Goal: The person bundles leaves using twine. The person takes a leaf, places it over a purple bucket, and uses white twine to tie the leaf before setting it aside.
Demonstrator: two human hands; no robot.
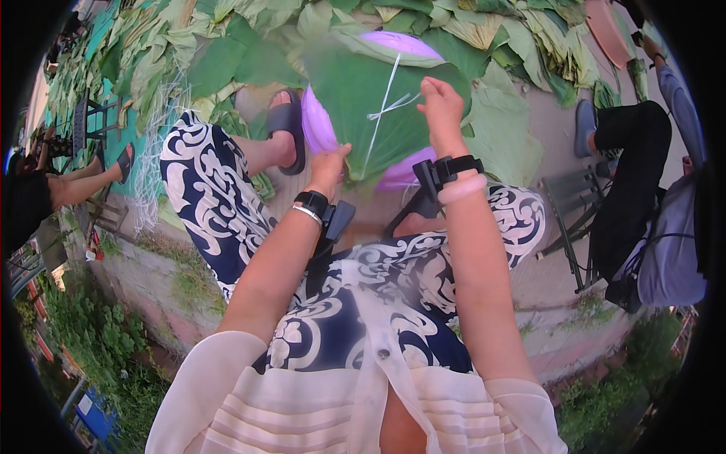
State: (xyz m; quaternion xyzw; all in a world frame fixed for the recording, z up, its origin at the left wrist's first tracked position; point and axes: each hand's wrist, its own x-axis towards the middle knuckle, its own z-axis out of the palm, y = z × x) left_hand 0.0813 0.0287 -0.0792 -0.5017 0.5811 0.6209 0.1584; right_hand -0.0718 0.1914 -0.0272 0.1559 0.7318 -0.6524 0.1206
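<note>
A large green lotus leaf bundle (344, 91) lies in front of me, with smooth purple patches (319, 125) showing at its edges. A white string (382, 106) crosses the bundle and has a knot with loose ends near the middle. My left hand (327, 172) grips the near left edge of the bundle, thumb on top and the other fingers mostly hidden. Above the right side of the leaf, my right hand (441, 110) is raised with its fingers curled together near a loose string end. Whether that end is between the fingertips cannot be made out.
Piles of lotus leaves (522, 45) spread over the ground ahead. White strings (155, 151) hang loose at the left. Another person (635, 174) sits at the right beside a folding stool (575, 219); another person's leg (83, 178) shows at the left. A pinkish basin (609, 34) stands far right.
</note>
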